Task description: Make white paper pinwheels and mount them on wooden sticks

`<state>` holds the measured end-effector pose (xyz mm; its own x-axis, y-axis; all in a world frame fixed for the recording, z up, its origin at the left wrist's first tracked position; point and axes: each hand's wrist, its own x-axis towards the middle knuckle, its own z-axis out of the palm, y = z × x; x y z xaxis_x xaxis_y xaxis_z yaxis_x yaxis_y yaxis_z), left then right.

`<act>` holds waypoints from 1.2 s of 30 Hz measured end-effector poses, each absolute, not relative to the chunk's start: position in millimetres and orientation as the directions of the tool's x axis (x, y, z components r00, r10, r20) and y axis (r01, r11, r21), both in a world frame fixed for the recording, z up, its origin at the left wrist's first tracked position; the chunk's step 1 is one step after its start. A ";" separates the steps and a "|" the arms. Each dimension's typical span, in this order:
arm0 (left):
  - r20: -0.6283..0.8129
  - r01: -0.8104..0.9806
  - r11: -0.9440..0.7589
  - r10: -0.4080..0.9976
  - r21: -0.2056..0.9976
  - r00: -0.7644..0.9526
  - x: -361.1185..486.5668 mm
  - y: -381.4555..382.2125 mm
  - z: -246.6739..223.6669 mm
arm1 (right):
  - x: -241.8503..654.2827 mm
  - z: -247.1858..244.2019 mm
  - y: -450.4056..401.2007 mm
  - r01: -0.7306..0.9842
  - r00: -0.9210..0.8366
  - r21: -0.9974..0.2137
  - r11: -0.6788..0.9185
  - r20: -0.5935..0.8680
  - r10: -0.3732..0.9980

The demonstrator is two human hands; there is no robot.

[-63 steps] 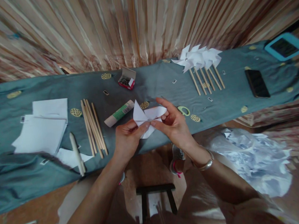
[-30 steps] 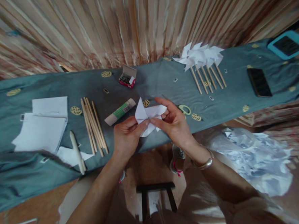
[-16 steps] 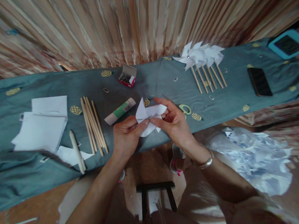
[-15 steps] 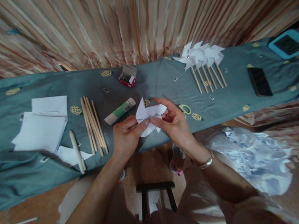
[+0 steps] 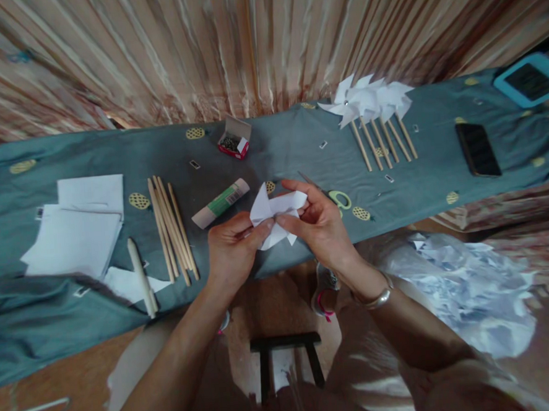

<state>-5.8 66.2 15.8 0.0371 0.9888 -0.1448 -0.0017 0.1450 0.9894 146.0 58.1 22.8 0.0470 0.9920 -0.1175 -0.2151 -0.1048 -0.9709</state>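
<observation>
A folded white paper pinwheel (image 5: 279,206) is held between both hands above the front edge of the cloth-covered table. My left hand (image 5: 234,248) pinches its left side, thumb at the centre. From the right, my right hand (image 5: 320,227) grips the paper, its thumb also at the centre and its fingers behind. Just left of the paper lies a green and white glue stick (image 5: 221,202). Scissors with green handles (image 5: 340,199) rest right of my right hand, their blades partly behind it. An open small red box (image 5: 234,140) of metal pieces sits farther back.
Wooden sticks (image 5: 171,233), a whitish pen-like tool (image 5: 142,275) and white paper sheets (image 5: 74,242) lie on the left. Finished pinwheels on sticks (image 5: 370,103), a phone (image 5: 478,149) and a blue-framed device (image 5: 530,81) are at the right. A bag of paper scraps (image 5: 466,293) stands below.
The paper's upright left point has tipped slightly lower and to the right. Both hands keep nearly the same grip and place.
</observation>
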 end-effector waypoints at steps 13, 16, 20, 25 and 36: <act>-0.218 -0.133 0.219 0.976 0.967 0.018 -0.5 68.2 19.2 | 147.5 16.0 59.9 -0.249 0.042 -0.960 -0.126 -0.140 0.989; -0.212 -0.122 0.212 0.977 0.970 0.013 -0.4 69.2 18.8 | 147.7 16.3 59.9 -0.275 0.051 -0.954 -0.120 -0.139 0.989; -0.209 -0.133 0.205 0.978 0.970 -0.017 0.4 70.4 18.6 | 148.4 16.9 59.8 -0.287 0.063 -0.950 -0.120 -0.143 0.988; -0.213 -0.149 0.208 0.977 0.967 -0.017 1.5 70.3 18.8 | 147.4 17.8 59.4 -0.300 0.044 -0.941 -0.156 -0.177 0.983; -0.220 -0.188 0.214 0.975 0.959 -0.013 2.9 69.6 19.7 | 142.5 19.6 60.6 -0.315 0.100 -0.927 -0.204 -0.246 0.964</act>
<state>2.9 69.6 19.7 -0.0129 0.9753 -0.2204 -0.1877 0.2142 0.9586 142.5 60.6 19.6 0.0999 0.9640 -0.2465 -0.3154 -0.2043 -0.9267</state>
